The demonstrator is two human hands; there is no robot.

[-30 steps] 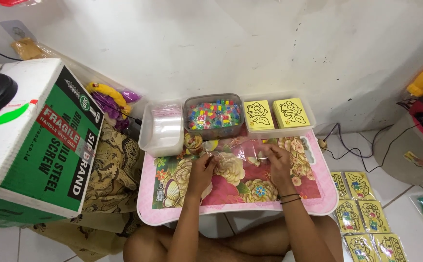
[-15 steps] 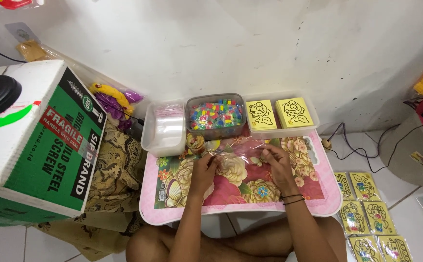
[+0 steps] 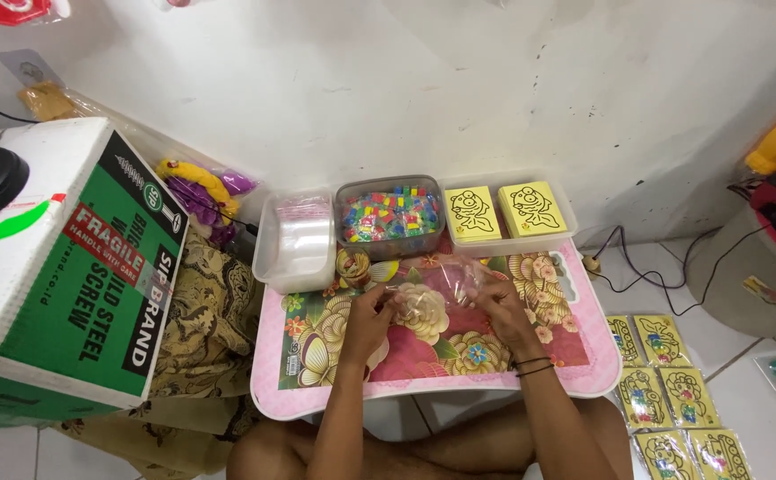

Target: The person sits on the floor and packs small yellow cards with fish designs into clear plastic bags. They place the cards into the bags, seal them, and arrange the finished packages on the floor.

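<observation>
My left hand (image 3: 369,317) and my right hand (image 3: 500,305) are both over the middle of a small pink table with a flower print (image 3: 317,364). Between them they hold a clear plastic bag (image 3: 435,283), each hand pinching one side of it. The bag is see-through and what is in it cannot be made out. Just beyond the hands stand three containers in a row: a clear tub of plastic bags (image 3: 297,238), a grey tub of small coloured pieces (image 3: 390,214), and a tray with two yellow drawing cards (image 3: 502,212).
A big green and white cardboard box (image 3: 59,267) stands at the left, with patterned cloth (image 3: 212,311) beside it. Several packed yellow cards (image 3: 672,400) lie on the floor at the right. Cables (image 3: 637,267) and a white wall (image 3: 406,89) lie behind the table.
Both hands stay at the table's middle with the clear bag; the fingers have shifted a little on it. The view has drifted slightly.
</observation>
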